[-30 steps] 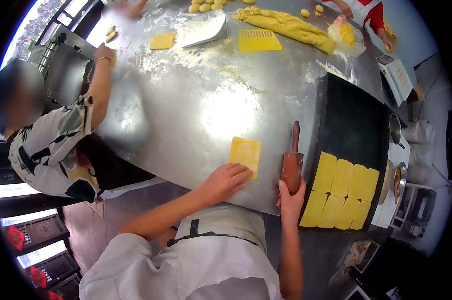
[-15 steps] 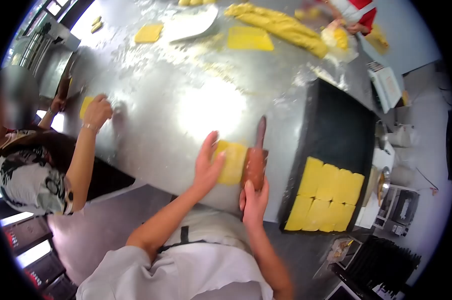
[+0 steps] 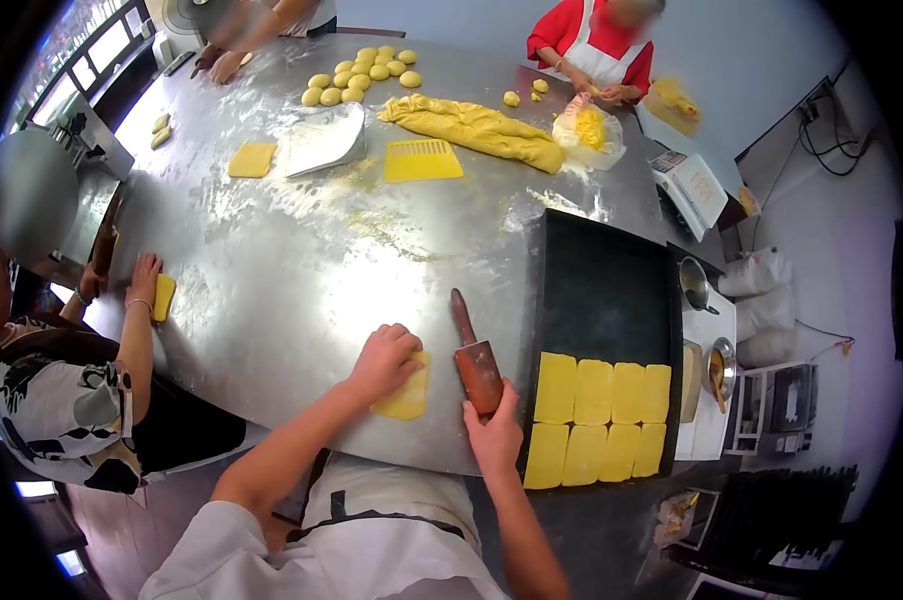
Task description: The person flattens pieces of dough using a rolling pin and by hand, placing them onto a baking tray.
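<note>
My left hand (image 3: pixel 383 362) is at the upper left edge of a flat yellow dough sheet (image 3: pixel 407 392), its fingers curled over that edge; the fingertips are partly hidden. The sheet lies on the metal table near its front edge. To the right, my right hand (image 3: pixel 493 432) is closed round the near end of a brown wooden rolling pin (image 3: pixel 479 378), whose thin far handle points away from me. Beyond the pin stands a black tray (image 3: pixel 603 285), with two rows of yellow dough sheets (image 3: pixel 593 390) in its near half.
At left, a co-worker's hand (image 3: pixel 143 280) touches another dough piece (image 3: pixel 164 298). Farther back lie a long dough roll (image 3: pixel 471 130), a yellow scraper (image 3: pixel 423 162), a white scoop (image 3: pixel 323 142) and several dough balls (image 3: pixel 361 75). A person in red works at the far side. A scale (image 3: pixel 693 190) stands right.
The view has tilted up, showing more of the far table. My left hand has gone from open beside the dough sheet to curled over its edge. The rolling pin stays in my right hand.
</note>
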The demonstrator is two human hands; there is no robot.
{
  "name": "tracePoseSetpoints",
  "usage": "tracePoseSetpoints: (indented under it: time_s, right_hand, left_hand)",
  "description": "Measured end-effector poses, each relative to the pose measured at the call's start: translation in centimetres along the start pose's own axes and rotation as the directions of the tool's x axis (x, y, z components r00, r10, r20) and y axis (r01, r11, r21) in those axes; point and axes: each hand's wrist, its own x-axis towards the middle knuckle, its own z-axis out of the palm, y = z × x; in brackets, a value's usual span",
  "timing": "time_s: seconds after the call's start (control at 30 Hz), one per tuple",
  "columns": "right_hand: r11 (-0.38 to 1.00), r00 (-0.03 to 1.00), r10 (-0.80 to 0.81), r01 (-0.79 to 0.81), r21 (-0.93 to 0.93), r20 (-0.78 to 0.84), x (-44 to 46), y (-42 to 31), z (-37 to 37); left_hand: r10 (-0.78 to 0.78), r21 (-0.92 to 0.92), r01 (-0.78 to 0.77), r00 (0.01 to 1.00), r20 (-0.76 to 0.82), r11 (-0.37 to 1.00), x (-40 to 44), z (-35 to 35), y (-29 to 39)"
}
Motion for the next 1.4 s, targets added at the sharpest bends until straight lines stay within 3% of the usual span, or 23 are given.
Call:
tracePoseSetpoints:
  time_s: [0.03, 0.13, 0.23, 0.37, 0.47, 0.67, 0.8, 0.93, 1.03, 1.07, 1.13, 1.17, 1.2, 1.27, 1.3, 1.33, 1.4]
  right_hand:
    - [1.000, 1.000, -0.013, 0.013, -0.023, 0.000, 0.1, 0.1, 0.1]
    - [0.998, 0.999, -0.048, 0.047, -0.030, -0.017, 0.4, 0.3, 0.1]
    - [0.997, 0.996, -0.079, 0.078, -0.027, -0.040, 0.8, 0.5, 0.1]
    - [0.987, 0.989, -0.136, 0.129, -0.100, -0.057, 1.5, 0.6, 0.2]
    - [0.985, 0.987, -0.151, 0.145, -0.091, -0.062, 1.2, 0.9, 0.4]
    - [0.989, 0.989, -0.135, 0.131, -0.068, -0.056, 1.7, 0.9, 0.4]
    - [0.987, 0.992, -0.120, 0.115, -0.111, -0.044, 2.3, 1.2, 0.6]
    - [0.993, 0.992, -0.121, 0.121, -0.010, -0.032, 3.5, 0.7, 0.5]
    - [0.981, 0.985, -0.162, 0.155, 0.118, 0.053, 4.9, 0.1, -0.2]
    - [0.967, 0.960, -0.253, 0.248, 0.055, 0.123, 5.2, -0.3, -0.9]
    - [0.902, 0.873, -0.401, 0.429, -0.050, 0.278, 5.3, -1.5, -2.7]
    - [0.773, 0.752, -0.609, 0.634, -0.021, 0.252, 5.5, -1.5, -2.5]
    - [0.677, 0.646, -0.698, 0.736, -0.006, 0.308, 5.6, -2.5, -2.5]
    - [0.605, 0.554, -0.749, 0.795, 0.035, 0.365, 6.6, -2.8, 0.5]
    - [0.678, 0.629, -0.642, 0.733, -0.059, 0.439, 7.7, -4.1, 1.0]
    - [0.727, 0.693, -0.524, 0.667, -0.163, 0.496, 9.3, -5.4, 1.4]
    - [0.826, 0.792, -0.480, 0.553, -0.110, 0.377, 11.9, -6.2, 2.8]
  left_hand:
    - [-0.022, 0.019, 0.021, 0.999, 0.028, 1.000, 0.0, -0.1, 0.3]
    - [0.143, 0.186, -0.100, 0.961, -0.238, 0.977, -0.4, 0.0, 2.7]
    - [0.142, 0.350, -0.058, 0.965, -0.220, 0.935, -1.1, -0.2, 6.4]
    - [0.020, 0.405, -0.019, 1.000, 0.001, 0.914, -3.5, 4.2, 4.6]
    - [0.042, 0.411, -0.015, 0.997, -0.058, 0.912, -3.6, 5.1, 4.0]
    - [0.032, 0.392, 0.027, 0.989, -0.143, 0.919, -3.9, 4.4, 5.0]
    - [-0.023, 0.380, 0.059, 0.995, -0.100, 0.923, -4.0, 5.4, 4.6]
    - [0.005, 0.357, 0.036, 0.993, -0.114, 0.933, -4.2, 5.0, 4.1]
    - [-0.055, -0.027, 0.049, 0.951, -0.305, 0.998, -5.2, 2.4, 3.6]
    - [-0.084, -0.143, 0.031, 0.920, -0.383, 0.989, -5.6, 1.1, 3.2]
    - [-0.095, -0.079, 0.062, 0.829, -0.552, 0.995, -6.8, -2.4, 1.9]
    - [-0.119, -0.045, 0.114, 0.811, -0.573, 0.992, -7.6, -3.7, 0.6]
    - [-0.138, -0.012, 0.163, 0.791, -0.596, 0.987, -7.9, -4.2, -0.4]
    - [-0.083, 0.222, 0.204, 0.886, -0.456, 0.953, -7.5, -2.7, -3.6]
    - [-0.073, 0.334, 0.208, 0.924, -0.375, 0.919, -7.2, -2.3, -4.9]
    - [0.078, 0.356, 0.118, 0.868, -0.490, 0.927, -4.9, -3.3, -3.7]
    - [-0.024, 0.340, 0.224, 0.863, -0.505, 0.913, -2.9, -3.2, -5.1]
